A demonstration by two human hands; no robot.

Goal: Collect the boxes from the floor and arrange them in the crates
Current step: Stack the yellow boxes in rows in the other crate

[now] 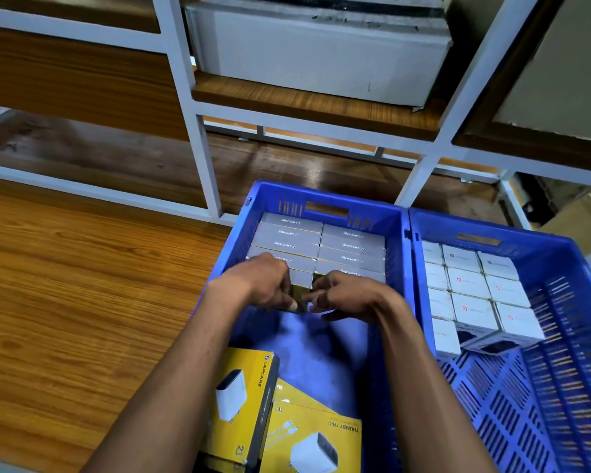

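Two blue crates stand side by side on the floor. The left crate [398, 254] holds two rows of grey-topped boxes [352, 247] standing on edge at its far end. My left hand [270, 285] and my right hand [342, 295] meet inside this crate and together pinch one box [301, 291] at the near end of the left row. Two yellow boxes lie in the crate's near end: one [243, 401] leaning at the left wall, another [311, 438] flat beside it. The right crate [560, 336] holds several white boxes [471, 285].
A white metal shelving frame [202, 145] with wooden boards stands just behind the crates. A large grey carton [321, 52] sits on one shelf. Wood-pattern floor [82, 302] stretches to the left. A brown carton [574, 216] shows at the far right.
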